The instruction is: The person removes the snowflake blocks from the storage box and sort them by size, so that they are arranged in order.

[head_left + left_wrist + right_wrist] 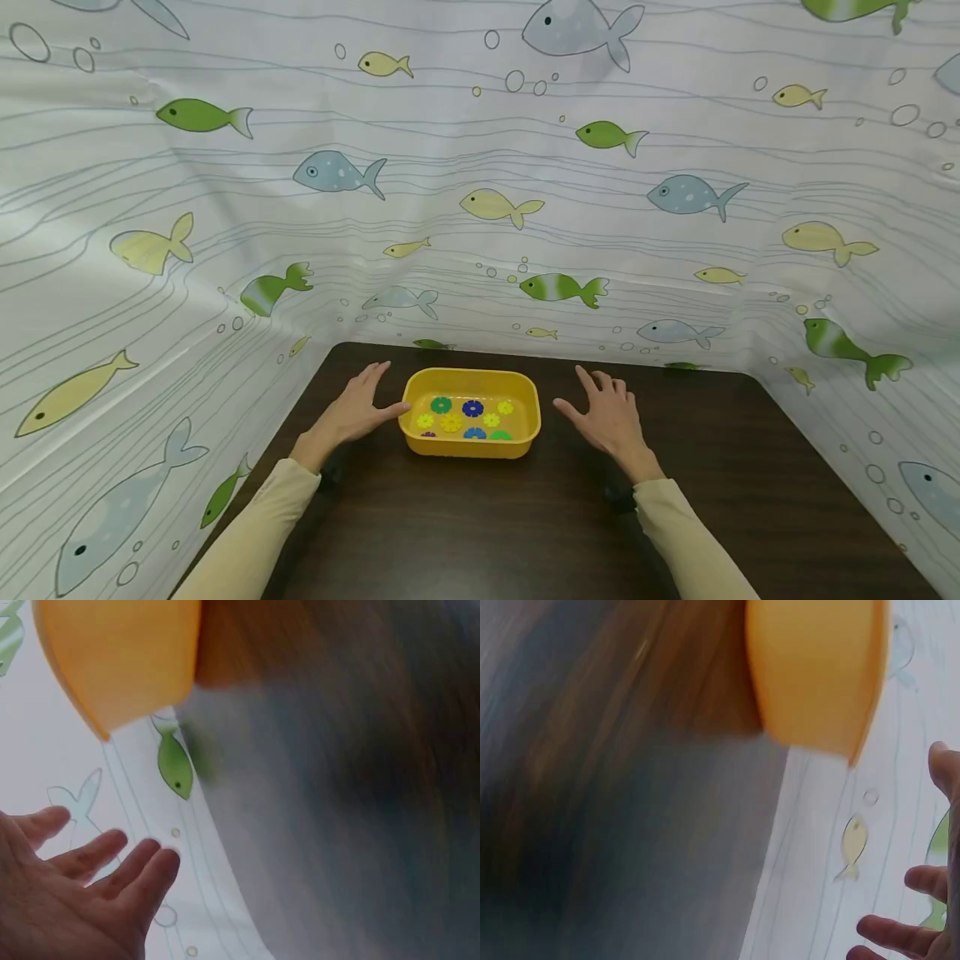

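Observation:
A yellow plastic bin (471,448) rests on the dark table, holding several notched flower-shaped discs, among them a green disc (441,405), a dark blue disc (472,408) and a yellow disc (451,423). On the bin's left my left hand (354,412) has its fingers spread, the thumb overlapping the rim in the head view. The left wrist view shows that hand (90,889) holding nothing, below the bin's wall (124,660). My right hand (607,417) is apart from the bin on its right, fingers spread. Part of it (911,934) shows in the right wrist view.
The dark wooden table (465,533) extends in front of the bin and to both sides. A white fish-printed sheet (450,317) surrounds its back and sides. Dark bands show at both wrists, below the sleeves (258,525).

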Motion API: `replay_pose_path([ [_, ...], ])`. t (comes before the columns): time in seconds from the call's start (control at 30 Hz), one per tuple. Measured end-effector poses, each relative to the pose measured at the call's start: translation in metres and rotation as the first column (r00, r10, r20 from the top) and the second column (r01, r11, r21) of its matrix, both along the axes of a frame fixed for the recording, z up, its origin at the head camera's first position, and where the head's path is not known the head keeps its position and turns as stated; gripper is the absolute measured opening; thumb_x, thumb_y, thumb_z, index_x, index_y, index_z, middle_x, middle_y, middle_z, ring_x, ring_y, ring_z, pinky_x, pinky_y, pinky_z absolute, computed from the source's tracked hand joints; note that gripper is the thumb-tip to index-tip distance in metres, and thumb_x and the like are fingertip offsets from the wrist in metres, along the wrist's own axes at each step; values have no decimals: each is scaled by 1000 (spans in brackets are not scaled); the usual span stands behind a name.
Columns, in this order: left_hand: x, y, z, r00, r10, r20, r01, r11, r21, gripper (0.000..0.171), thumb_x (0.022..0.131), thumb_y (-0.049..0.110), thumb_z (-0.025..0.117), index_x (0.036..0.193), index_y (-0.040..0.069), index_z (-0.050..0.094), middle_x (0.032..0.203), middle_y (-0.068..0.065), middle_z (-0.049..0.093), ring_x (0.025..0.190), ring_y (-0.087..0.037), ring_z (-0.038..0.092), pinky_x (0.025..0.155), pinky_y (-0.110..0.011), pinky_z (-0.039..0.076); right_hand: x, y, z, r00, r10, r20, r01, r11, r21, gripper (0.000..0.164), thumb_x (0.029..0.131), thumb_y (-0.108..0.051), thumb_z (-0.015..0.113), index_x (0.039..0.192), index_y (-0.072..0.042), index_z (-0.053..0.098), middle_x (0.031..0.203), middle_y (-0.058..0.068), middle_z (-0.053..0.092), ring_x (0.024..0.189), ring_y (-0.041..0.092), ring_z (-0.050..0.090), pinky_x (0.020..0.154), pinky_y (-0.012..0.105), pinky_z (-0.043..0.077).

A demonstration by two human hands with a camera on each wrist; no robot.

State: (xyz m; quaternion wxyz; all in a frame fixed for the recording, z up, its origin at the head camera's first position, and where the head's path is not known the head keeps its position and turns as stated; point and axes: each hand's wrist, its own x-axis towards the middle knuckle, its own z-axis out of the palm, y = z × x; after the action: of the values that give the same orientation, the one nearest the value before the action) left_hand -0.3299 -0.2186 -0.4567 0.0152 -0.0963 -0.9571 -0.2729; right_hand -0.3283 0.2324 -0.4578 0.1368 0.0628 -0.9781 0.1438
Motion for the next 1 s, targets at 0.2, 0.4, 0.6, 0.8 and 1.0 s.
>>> replay_pose_path([
  [0.2,9,10,4,996,-54,73,47,995,92,115,91,65,76,172,2,23,174,-33,29,156,-55,41,122,-72,44,4,-31,7,997,76,24,-72,990,-124,83,98,-56,75,163,-10,50,158,26,54,142,49,49,122,71,44],
  [0.4,13,20,-1,992,-74,107,63,993,99,113,88,59,81,172,6,26,168,-28,41,136,-43,61,109,-58,61,3,-59,10,984,176,5,-171,964,-204,70,94,-44,83,146,-2,65,133,20,69,121,38,61,110,61,58],
  [0.6,11,24,-6,990,-102,98,91,989,118,113,87,55,86,171,6,29,163,-24,47,126,-34,61,109,-53,62,-3,-88,11,962,266,57,-246,941,-232,65,94,-38,84,145,-3,66,125,18,71,109,31,62,102,53,60],
  [0.8,9,24,-10,987,-118,107,103,985,136,115,86,54,87,171,3,28,167,-25,46,139,-40,58,121,-61,52,-12,-115,10,939,327,103,-301,930,-212,62,95,-34,85,143,1,67,131,20,73,116,34,67,106,54,60],
  [1.0,7,24,-13,982,-141,124,120,980,160,116,88,53,85,171,0,25,169,-26,47,147,-41,56,125,-61,47,-26,-135,8,907,372,196,-336,922,-194,55,96,-26,85,140,2,69,130,21,74,114,33,69,105,52,61],
])
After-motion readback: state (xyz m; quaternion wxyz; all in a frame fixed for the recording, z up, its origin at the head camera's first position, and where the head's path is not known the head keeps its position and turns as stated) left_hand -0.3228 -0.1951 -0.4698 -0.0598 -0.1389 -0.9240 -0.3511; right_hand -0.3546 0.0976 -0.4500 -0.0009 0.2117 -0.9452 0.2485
